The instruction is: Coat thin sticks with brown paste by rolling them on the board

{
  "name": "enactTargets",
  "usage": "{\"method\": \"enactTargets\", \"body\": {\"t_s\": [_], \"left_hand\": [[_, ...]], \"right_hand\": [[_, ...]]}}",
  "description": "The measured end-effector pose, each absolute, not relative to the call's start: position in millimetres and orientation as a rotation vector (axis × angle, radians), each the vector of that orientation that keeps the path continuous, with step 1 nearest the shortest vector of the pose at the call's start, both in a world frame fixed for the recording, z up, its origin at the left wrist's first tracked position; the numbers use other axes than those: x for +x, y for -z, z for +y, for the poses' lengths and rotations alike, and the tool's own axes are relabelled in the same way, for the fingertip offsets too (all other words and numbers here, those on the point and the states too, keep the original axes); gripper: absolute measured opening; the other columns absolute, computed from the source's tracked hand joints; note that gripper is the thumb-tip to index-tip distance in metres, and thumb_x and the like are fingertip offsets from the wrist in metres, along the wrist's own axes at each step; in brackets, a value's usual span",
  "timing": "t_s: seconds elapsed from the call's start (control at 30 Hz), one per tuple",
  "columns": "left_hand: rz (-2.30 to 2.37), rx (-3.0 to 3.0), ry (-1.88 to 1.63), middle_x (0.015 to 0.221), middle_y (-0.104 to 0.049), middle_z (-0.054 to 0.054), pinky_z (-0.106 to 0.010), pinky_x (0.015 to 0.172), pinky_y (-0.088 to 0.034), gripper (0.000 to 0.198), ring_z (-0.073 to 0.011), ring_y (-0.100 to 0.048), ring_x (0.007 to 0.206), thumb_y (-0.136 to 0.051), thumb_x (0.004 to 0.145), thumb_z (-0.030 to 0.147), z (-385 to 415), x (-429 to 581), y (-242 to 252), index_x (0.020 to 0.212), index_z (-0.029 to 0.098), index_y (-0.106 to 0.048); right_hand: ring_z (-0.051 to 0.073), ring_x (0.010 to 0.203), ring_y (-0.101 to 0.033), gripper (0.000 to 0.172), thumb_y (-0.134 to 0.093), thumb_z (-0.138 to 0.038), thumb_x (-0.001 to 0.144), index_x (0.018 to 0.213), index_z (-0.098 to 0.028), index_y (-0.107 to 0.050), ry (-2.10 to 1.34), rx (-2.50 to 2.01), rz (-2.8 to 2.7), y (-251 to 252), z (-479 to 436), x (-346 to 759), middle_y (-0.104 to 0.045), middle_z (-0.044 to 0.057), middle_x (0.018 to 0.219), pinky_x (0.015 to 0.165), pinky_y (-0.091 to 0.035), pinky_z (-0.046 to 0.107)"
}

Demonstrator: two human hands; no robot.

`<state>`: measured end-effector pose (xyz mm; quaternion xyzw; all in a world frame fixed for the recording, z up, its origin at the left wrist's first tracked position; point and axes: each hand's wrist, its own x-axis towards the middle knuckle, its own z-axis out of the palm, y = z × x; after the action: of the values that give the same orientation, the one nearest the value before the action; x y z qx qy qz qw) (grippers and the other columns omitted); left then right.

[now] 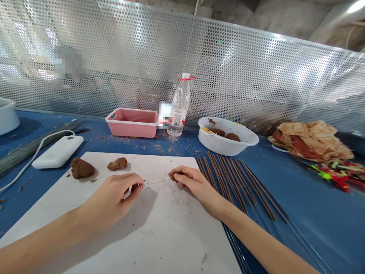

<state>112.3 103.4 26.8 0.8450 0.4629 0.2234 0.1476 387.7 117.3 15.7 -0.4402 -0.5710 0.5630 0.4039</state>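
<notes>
Between finger and thumb, my left hand (pixel 121 194) pinches one end of a thin wire (pixel 156 182) above a white board (pixel 159 236). The wire runs across to my right hand (pixel 192 184), whose fingers close around a small lump of brown clay-like paste (pixel 172 176). Where the wire meets the paste is hidden by the fingers. Beyond my left hand, a big brown lump (pixel 82 168) and a smaller one (pixel 118 164) rest on the board. Right of the board lie several thin sticks coated in brown paste (pixel 225 179), with bare wire ends towards me.
Along the perforated metal screen (pixel 242 68) stand a pink bin (pixel 132 127), a water bottle (pixel 179 110) and a white basin (pixel 228 146) holding brown lumps. A white power bank (pixel 58 152) with cable and a bundle of wires (pixel 28 148) lie left. Crumpled paper (pixel 313 140) sits far right.
</notes>
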Motion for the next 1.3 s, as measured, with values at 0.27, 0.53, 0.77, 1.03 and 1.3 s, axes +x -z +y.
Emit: {"method": "enactTargets", "body": {"t_s": [0.27, 0.53, 0.77, 1.03, 1.3], "left_hand": [[1.369, 2.43, -0.607, 0.069, -0.064, 0.006, -0.026, 0.056, -0.033, 0.022, -0.0123, -0.048, 0.057, -0.05, 0.1, 0.026, 105, 112, -29, 0.084, 0.024, -0.065], [1.42, 2.413, -0.586, 0.071, -0.067, 0.007, -0.026, 0.057, -0.034, 0.022, -0.0127, -0.053, 0.058, -0.049, 0.099, 0.025, 105, 113, -27, 0.084, 0.025, -0.065], [1.406, 2.428, -0.614, 0.068, -0.065, 0.007, -0.027, 0.056, -0.033, 0.026, -0.0129, -0.05, 0.056, -0.046, 0.1, 0.028, 103, 113, -28, 0.083, 0.025, -0.065], [1.374, 2.374, -0.622, 0.066, -0.062, 0.007, -0.026, 0.054, -0.033, 0.025, -0.0126, -0.046, 0.055, -0.048, 0.1, 0.03, 103, 111, -27, 0.084, 0.026, -0.066], [1.388, 2.363, -0.635, 0.069, -0.064, 0.006, -0.028, 0.056, -0.035, 0.027, -0.0145, -0.048, 0.056, -0.048, 0.102, 0.035, 101, 112, -30, 0.087, 0.025, -0.068]], "right_hand": [[0.015, 0.076, -0.05, 0.023, -0.071, -0.041, 0.087, 0.095, -0.021, -0.078, -1.416, -1.104, -1.456, -15, 118, 387, -0.067, 0.002, 0.091, 0.071, -0.037, 0.03], [0.016, 0.08, -0.056, 0.023, -0.07, -0.042, 0.091, 0.1, -0.022, -0.078, -1.361, -1.126, -1.528, -18, 114, 387, -0.07, 0.003, 0.094, 0.073, -0.041, 0.031], [0.021, 0.093, -0.066, 0.024, -0.078, -0.042, 0.088, 0.101, -0.022, -0.077, -1.313, -1.105, -1.599, -14, 115, 384, -0.074, 0.004, 0.097, 0.085, -0.049, 0.035], [0.021, 0.093, -0.069, 0.021, -0.07, -0.04, 0.095, 0.105, -0.023, -0.078, -1.105, -1.166, -1.709, -21, 105, 379, -0.079, 0.005, 0.103, 0.08, -0.049, 0.034], [0.022, 0.096, -0.074, 0.019, -0.079, -0.034, 0.088, 0.103, -0.023, -0.074, -1.192, -1.077, -1.573, -20, 103, 377, -0.079, 0.005, 0.102, 0.085, -0.053, 0.035]]}}
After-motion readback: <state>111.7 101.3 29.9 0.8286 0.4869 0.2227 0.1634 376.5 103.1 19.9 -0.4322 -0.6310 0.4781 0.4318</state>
